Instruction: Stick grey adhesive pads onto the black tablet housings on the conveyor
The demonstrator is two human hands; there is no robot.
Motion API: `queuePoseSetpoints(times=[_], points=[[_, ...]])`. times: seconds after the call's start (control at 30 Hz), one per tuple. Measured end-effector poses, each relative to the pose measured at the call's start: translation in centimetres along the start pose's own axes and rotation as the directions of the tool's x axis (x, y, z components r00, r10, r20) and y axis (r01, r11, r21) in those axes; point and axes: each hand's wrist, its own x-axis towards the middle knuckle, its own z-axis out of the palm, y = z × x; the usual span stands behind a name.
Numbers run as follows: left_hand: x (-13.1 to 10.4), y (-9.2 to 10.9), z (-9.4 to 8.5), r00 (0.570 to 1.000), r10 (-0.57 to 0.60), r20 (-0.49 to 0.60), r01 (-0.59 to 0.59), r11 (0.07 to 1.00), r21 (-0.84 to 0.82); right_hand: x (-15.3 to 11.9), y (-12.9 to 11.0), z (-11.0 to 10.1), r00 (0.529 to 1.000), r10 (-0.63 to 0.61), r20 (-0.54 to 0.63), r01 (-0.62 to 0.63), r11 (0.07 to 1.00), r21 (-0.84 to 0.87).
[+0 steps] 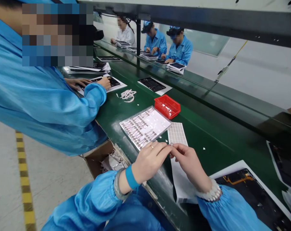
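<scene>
My left hand (149,162) and my right hand (188,160) meet fingertip to fingertip above the near edge of the green bench. Pinched between them is a small round part (171,144), mostly covered by the fingers. Just beyond my left hand lies a clear-edged tray (157,120) with rows of small round parts on thin dark wire leads. Under my right hand a long white sheet (180,175) carries a grid of beige stickers (178,133) at its far end. Tiny white scraps (160,137) dot the bench beside the tray.
A red bin (168,107) holds white scraps. White strips (127,95) lie beyond the tray. A black panel (253,195) rests on white paper at right. A co-worker's sleeve (92,96) is at left, above a cardboard box (97,157). Other people sit across the green bench (195,125).
</scene>
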Motion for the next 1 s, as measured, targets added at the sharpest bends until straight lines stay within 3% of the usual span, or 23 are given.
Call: queuePoseSetpoints(times=[0.17,0.3,0.4,0.5,0.63,0.7,0.77,0.83,0.87,0.9,0.93,1.0], points=[[0.1,-0.9,0.4,0.999,0.031,0.036,-0.032,0.999,0.018,-0.2,0.0,-0.4,0.986,-0.084,0.142,0.109,0.978,-0.177],[0.3,-0.5,0.3,0.997,0.007,0.077,-0.005,1.000,-0.024,-0.5,0.1,-0.4,0.982,-0.131,0.137,0.161,0.957,-0.243],[0.9,-0.6,0.4,0.983,-0.028,0.179,0.040,0.997,-0.066,-0.5,0.1,-0.6,0.982,-0.127,0.138,0.158,0.955,-0.250],[2.1,-2.2,0.9,0.966,-0.106,0.236,0.103,0.994,0.028,-0.5,0.2,-1.2,0.986,-0.081,0.143,0.114,0.963,-0.242],[4.0,-4.1,1.5,0.961,-0.222,0.163,0.193,0.965,0.176,-1.5,0.9,-2.8,0.993,-0.081,0.091,0.109,0.922,-0.372],[4.6,-3.3,1.6,0.959,-0.219,0.180,0.187,0.966,0.178,-2.6,1.4,-3.6,0.978,-0.205,0.034,0.189,0.808,-0.557],[4.7,-1.2,1.6,0.931,-0.199,0.307,0.192,0.980,0.056,-4.0,1.8,-4.4,0.918,-0.396,0.032,0.272,0.567,-0.777],[4.7,1.3,1.7,0.864,-0.152,0.480,0.268,0.946,-0.184,-5.4,2.0,-5.1,0.846,-0.521,0.115,0.306,0.297,-0.904],[4.6,2.5,1.8,0.826,-0.123,0.550,0.331,0.896,-0.297,-6.1,2.1,-5.5,0.827,-0.540,0.155,0.314,0.215,-0.925],[4.6,3.6,2.0,0.794,-0.095,0.601,0.394,0.833,-0.388,-6.8,2.2,-5.9,0.821,-0.545,0.168,0.318,0.193,-0.928],[4.6,4.5,2.2,0.772,-0.076,0.631,0.449,0.769,-0.456,-7.5,2.2,-6.4,0.827,-0.543,0.149,0.321,0.237,-0.917],[4.6,6.1,2.5,0.746,-0.046,0.664,0.515,0.672,-0.532,-8.9,2.5,-7.3,0.877,-0.479,0.030,0.300,0.497,-0.814]])
